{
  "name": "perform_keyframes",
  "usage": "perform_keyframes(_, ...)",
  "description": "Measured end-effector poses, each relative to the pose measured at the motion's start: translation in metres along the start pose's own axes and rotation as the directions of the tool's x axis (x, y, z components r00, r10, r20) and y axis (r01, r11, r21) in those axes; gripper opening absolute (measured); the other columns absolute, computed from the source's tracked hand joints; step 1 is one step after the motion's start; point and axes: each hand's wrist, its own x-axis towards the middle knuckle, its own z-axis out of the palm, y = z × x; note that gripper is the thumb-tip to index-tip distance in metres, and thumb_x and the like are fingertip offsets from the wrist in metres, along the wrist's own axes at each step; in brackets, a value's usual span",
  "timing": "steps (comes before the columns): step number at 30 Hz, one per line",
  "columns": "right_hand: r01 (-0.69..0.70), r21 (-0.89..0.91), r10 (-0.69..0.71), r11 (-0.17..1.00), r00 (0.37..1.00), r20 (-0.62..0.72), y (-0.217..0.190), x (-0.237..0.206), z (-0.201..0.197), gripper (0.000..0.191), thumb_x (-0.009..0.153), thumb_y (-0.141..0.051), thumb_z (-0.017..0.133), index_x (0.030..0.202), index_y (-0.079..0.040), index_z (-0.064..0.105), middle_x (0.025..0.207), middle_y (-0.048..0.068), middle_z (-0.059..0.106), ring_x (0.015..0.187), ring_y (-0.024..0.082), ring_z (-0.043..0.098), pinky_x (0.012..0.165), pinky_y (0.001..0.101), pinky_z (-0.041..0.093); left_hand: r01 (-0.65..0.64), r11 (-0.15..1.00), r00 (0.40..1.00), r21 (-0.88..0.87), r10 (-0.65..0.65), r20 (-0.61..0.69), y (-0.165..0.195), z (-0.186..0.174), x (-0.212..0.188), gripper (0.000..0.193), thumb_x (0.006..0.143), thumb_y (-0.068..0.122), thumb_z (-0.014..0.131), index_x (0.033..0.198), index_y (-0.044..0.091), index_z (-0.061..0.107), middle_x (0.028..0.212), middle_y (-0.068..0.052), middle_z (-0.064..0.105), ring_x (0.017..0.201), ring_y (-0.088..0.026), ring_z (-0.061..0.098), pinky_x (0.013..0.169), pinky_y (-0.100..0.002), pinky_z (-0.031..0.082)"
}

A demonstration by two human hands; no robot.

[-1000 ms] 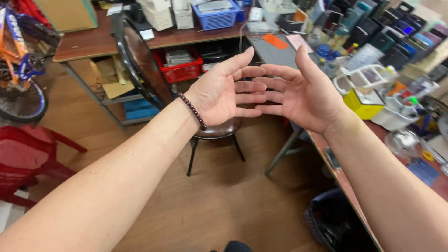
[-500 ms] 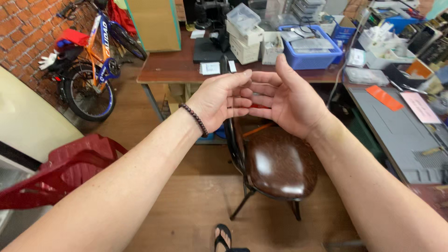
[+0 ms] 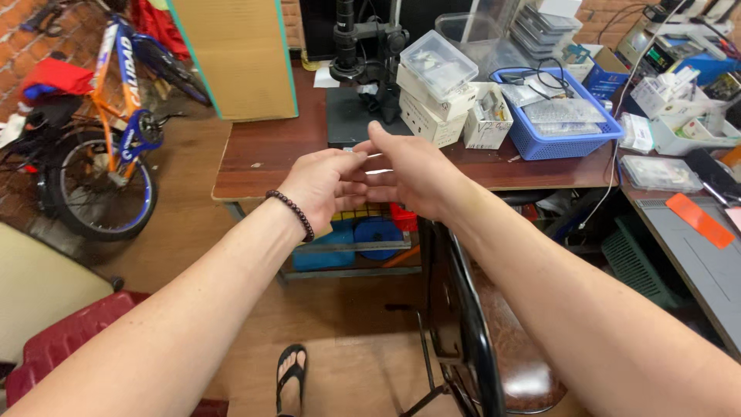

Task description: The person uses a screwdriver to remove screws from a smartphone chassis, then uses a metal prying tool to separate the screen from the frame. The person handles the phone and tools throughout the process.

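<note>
Left hand (image 3: 324, 185) and right hand (image 3: 413, 174) meet fingertip to fingertip, empty, above the near edge of the wooden table (image 3: 262, 158)

Dark beads circle the left wrist as a bracelet (image 3: 291, 213), deep maroon-black. The table (image 3: 262, 158) shows reddish-brown wood, the floor (image 3: 347, 324) a lighter tan plank. A bright blue basket (image 3: 590, 139) with a mesh pattern sits beside white boxes (image 3: 432, 108). The microscope (image 3: 363, 46) is black. The bicycle (image 3: 108, 131) runs orange and blue with white lettering. There's a red plastic chair (image 3: 69, 340), a glossy brown chair seat (image 3: 517, 347) in a black frame, an orange strip (image 3: 700, 220) on grey, and a black sandal (image 3: 292, 374).
</note>
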Motion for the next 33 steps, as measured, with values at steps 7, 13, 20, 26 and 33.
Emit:
perform_keyframes(7,-0.089,-0.007,0.087,0.996,0.988,-0.128,0.001,0.086,0.01,0.056,0.101,-0.05,0.046,0.126,-0.003,0.062,0.114,0.011,0.066,0.1,0.023,0.065,0.085,0.0413,0.057,0.094,0.977,0.996,0.194,-0.093,-0.016,-0.005,-0.099,0.122,0.012,0.09,0.007,0.07,0.099,0.001,0.067,0.082,-0.009,0.069,0.069,-0.018,0.066,0.062,-0.033,0.058)
perform_keyframes(13,-0.156,0.118,0.182,0.981,0.952,-0.248,0.016,0.121,0.007,0.056,0.102,-0.051,0.045,0.124,-0.003,0.062,0.11,0.01,0.064,0.098,0.023,0.066,0.086,0.0429,0.059,0.29,0.748,0.923,0.597,-0.054,-0.382,-0.029,-0.223,0.191,0.015,0.087,0.003,0.074,0.101,0.002,0.078,0.097,-0.016,0.079,0.082,-0.023,0.074,0.072,-0.037,0.062)
perform_keyframes(20,-0.242,0.178,0.287,0.954,0.911,-0.296,0.042,0.148,0.015,0.055,0.102,-0.051,0.042,0.121,-0.005,0.064,0.109,0.01,0.064,0.098,0.025,0.065,0.086,0.0442,0.059,0.174,0.249,0.949,0.953,0.215,-0.229,-0.064,-0.277,0.221,0.032,0.079,0.024,0.085,0.11,0.014,0.08,0.115,-0.013,0.075,0.109,-0.033,0.07,0.1,-0.041,0.053)
perform_keyframes(26,-0.26,0.193,0.311,0.946,0.895,-0.32,0.04,0.158,0.019,0.054,0.103,-0.05,0.041,0.122,-0.005,0.064,0.11,0.011,0.065,0.098,0.024,0.067,0.086,0.0441,0.059,0.123,0.209,0.951,0.97,0.256,-0.176,-0.077,-0.275,0.208,0.022,0.087,0.023,0.079,0.108,0.016,0.081,0.115,-0.013,0.074,0.109,-0.035,0.068,0.097,-0.045,0.053)
perform_keyframes(33,-0.288,0.192,0.338,0.938,0.884,-0.324,0.041,0.165,0.021,0.054,0.103,-0.05,0.041,0.123,-0.005,0.063,0.109,0.011,0.064,0.097,0.024,0.068,0.085,0.043,0.059,0.168,0.223,0.968,0.96,0.149,-0.204,-0.067,-0.262,0.206,0.015,0.089,0.02,0.075,0.103,0.015,0.079,0.12,-0.011,0.07,0.115,-0.034,0.065,0.099,-0.047,0.052)
